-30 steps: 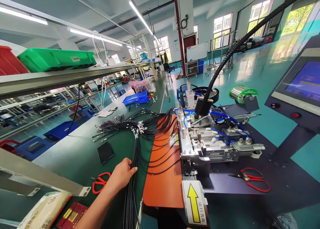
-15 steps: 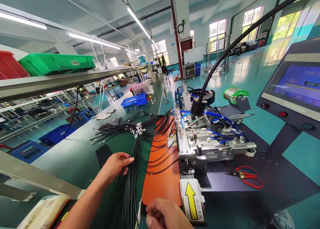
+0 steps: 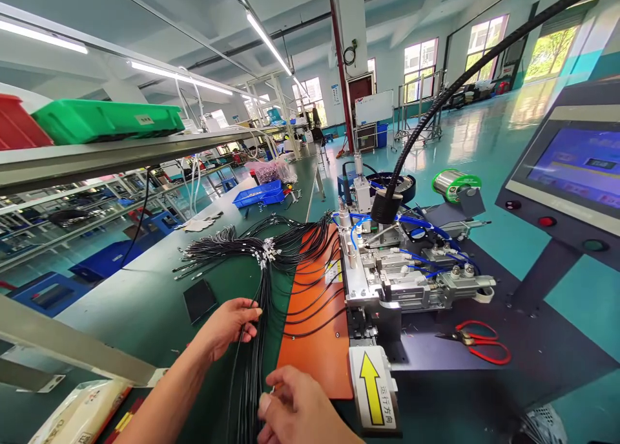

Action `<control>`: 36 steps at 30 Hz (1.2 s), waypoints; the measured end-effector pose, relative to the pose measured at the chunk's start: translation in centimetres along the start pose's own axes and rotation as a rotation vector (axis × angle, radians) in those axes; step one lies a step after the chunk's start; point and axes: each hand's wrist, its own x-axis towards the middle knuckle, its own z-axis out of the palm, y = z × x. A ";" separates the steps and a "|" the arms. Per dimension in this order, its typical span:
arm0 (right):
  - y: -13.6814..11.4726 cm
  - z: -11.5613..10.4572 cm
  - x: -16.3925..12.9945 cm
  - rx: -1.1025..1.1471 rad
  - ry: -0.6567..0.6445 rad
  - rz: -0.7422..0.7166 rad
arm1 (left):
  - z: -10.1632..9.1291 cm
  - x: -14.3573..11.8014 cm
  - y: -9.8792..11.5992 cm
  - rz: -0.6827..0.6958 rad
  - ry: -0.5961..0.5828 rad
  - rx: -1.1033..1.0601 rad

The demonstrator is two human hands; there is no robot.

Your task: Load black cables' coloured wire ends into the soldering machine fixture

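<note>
Right now your left hand (image 3: pixel 231 324) rests against the left flank of the long bundle of thin black cables (image 3: pixel 256 340), its fingers loosely curled with the tips touching a few strands, not clamped round the whole bunch. Your right hand (image 3: pixel 298 412) sits lower, nearer your body, thumb and forefinger pinched on strands at the bundle's right edge, just beside the near corner of the orange rubber mat (image 3: pixel 317 340).

Mind the bundle's long axis: it runs almost straight away from you along the dark green bench top (image 3: pixel 145 302), from between your two hands up to where the silver-tipped ends fan out to left and right. Several loose cables curve off to the right across the mat toward the silver metal feeding machine (image 3: pixel 387 276).

So the cables lie between your hands, left hand farther along the length, right hand closer in. A small black flat pad (image 3: pixel 199 300) lies just beyond your left hand, apart from the cables.
</note>
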 end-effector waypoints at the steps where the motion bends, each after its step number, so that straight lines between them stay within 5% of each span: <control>1: 0.1 0.2 0.2 0.116 -0.038 0.081 | 0.3 0.0 -0.3 0.005 0.016 0.042; 5: 0.3 0.5 0.2 0.228 -0.074 0.140 | 1.1 0.4 -1.2 0.022 0.052 0.205; 9: 0.2 0.1 -0.5 -0.004 -0.039 0.046 | 0.5 1.0 -1.3 0.045 0.074 0.337; 14: 0.6 -0.1 -0.6 -0.319 0.050 -0.103 | 0.2 1.4 -1.7 0.150 0.247 0.605; 24: 1.2 0.3 -0.7 -0.615 0.075 -0.192 | 0.5 0.8 -1.9 0.266 0.205 0.904; 32: -2.3 2.2 -0.9 -1.051 -0.058 0.095 | 1.3 -1.5 -2.5 0.341 0.269 0.943; 36: -1.6 2.3 -1.0 -0.975 -0.003 0.113 | 1.4 -2.8 -2.4 0.327 0.165 0.959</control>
